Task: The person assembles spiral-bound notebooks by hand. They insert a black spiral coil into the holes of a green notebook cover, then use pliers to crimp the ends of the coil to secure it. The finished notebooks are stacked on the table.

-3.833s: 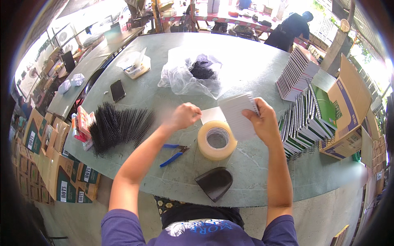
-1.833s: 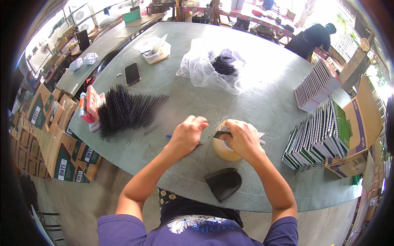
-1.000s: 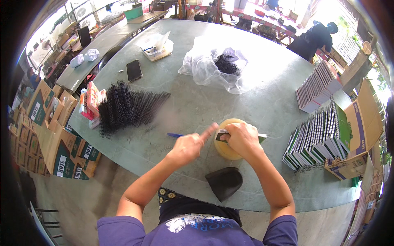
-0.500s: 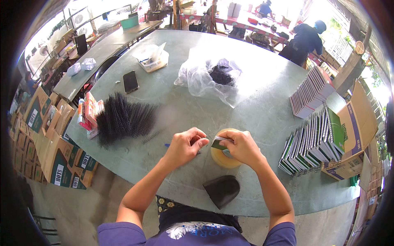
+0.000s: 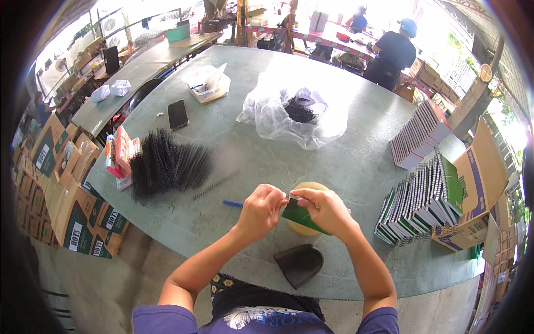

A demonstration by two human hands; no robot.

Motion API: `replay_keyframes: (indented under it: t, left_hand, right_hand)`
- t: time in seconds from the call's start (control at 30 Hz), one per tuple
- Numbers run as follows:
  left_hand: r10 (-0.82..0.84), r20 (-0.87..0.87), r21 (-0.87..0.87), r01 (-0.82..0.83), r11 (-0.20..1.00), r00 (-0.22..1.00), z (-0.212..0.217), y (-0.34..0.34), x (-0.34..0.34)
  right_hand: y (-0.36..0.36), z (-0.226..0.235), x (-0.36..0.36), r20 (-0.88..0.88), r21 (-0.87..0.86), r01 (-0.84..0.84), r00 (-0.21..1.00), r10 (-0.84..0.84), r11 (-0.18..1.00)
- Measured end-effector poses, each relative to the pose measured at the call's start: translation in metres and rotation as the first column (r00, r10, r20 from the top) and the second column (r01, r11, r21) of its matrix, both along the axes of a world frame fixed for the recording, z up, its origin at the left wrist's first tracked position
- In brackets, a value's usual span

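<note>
My right hand (image 5: 321, 210) grips a small green-covered notebook (image 5: 305, 217), held tilted over a pale yellow disc-shaped thing (image 5: 305, 188). At the notebook's upper left corner, my left hand (image 5: 262, 210) is closed in a pinch. What lies between its fingertips is too small to make out. A blue stick-like handle (image 5: 232, 204) lies on the table just left of my left hand. Nearer to me rests a black block with one rounded end (image 5: 300, 266). Left of my hands is a heap of black spiral binding coils (image 5: 167, 165), with a single coil (image 5: 216, 185) beside it.
Spiral-bound green notebooks (image 5: 420, 195) are stacked at the right beside an open carton (image 5: 481, 178). Behind them stands another notebook stack (image 5: 418, 133). Farther back are a plastic bag (image 5: 272, 119) holding black coils, a phone (image 5: 178, 115) and a plastic tub (image 5: 208, 92). People work beyond.
My left hand has moved right to meet the notebook's corner. The notebook has turned so that more of its green cover shows. A person in the background has straightened up.
</note>
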State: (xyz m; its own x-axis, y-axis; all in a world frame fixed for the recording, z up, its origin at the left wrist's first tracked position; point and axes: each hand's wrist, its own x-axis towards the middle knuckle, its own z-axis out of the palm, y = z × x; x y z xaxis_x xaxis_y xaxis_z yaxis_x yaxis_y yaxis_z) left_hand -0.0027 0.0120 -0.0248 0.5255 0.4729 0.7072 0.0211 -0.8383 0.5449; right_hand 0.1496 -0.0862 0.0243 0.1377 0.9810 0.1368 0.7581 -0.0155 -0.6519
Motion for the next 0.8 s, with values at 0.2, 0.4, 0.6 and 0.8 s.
replay_keyframes:
  t: [0.2,0.4,0.6,0.8]
  left_hand:
    - [-0.317,-0.373,-0.495,0.102,0.863,0.872,0.012,0.027,-0.015]
    - [-0.246,-0.372,-0.301,0.135,0.944,0.895,0.03,0.026,-0.008]
    - [-0.191,-0.391,-0.213,0.113,0.971,0.9,0.036,0.027,-0.009]
    - [-0.174,-0.395,-0.101,0.146,0.984,0.902,0.039,0.025,-0.002]
  right_hand:
    - [-0.016,-0.011,-0.01,0.444,-0.022,0.151,0.887,-0.126,0.988]
    - [-0.014,-0.006,-0.001,0.392,-0.069,0.128,0.916,-0.092,0.989]
    - [-0.016,-0.009,-0.007,0.176,0.14,0.145,0.97,-0.169,0.979]
    - [-0.015,-0.022,-0.005,0.126,0.296,0.132,0.976,-0.176,0.946]
